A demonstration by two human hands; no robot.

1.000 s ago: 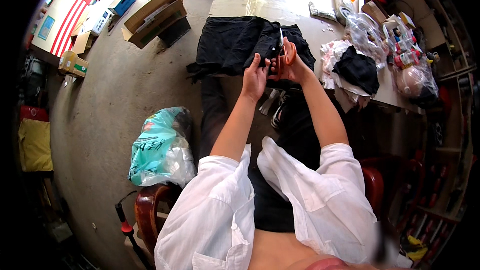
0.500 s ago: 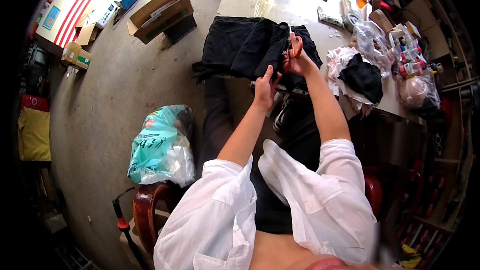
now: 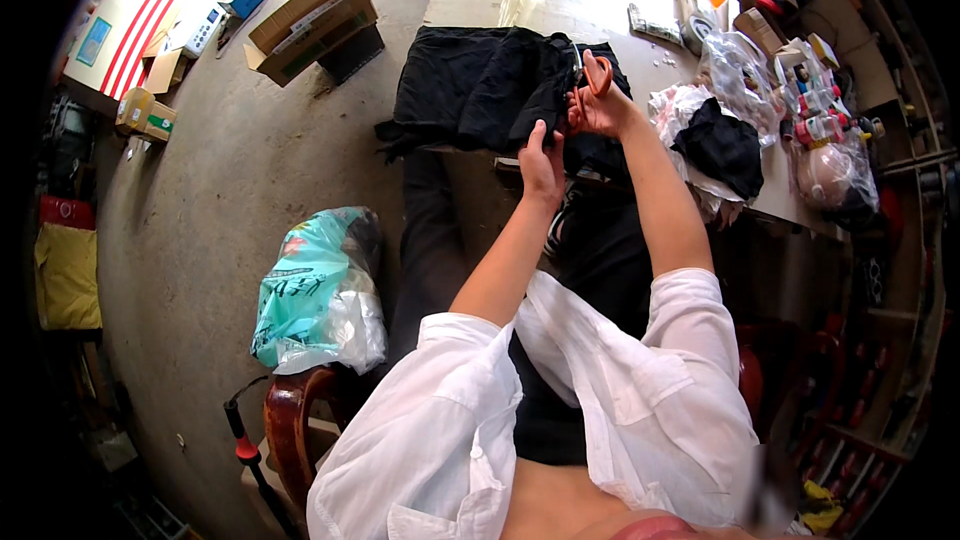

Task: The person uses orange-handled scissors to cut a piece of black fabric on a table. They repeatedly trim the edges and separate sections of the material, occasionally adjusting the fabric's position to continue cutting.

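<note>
Left hand (image 3: 541, 172): grip pinching black cloth (image 3: 470, 85), upper centre of frame.
Right hand (image 3: 604, 112): grip wrapped round orange-handled scissors (image 3: 599, 77).
Table (image 3: 590, 5): beneath cloth.

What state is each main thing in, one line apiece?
Large black cloth: rumpled, spread on the pale table, near edge held by the left hand
Orange-handled metal scissors: held by the right hand, blade opening unclear
Small black cloth: crumpled on pinkish-white fabric
Brown cardboard box: open, flaps raised
Teal-and-clear plastic bag: bulging
White long shirt: open in front
</note>
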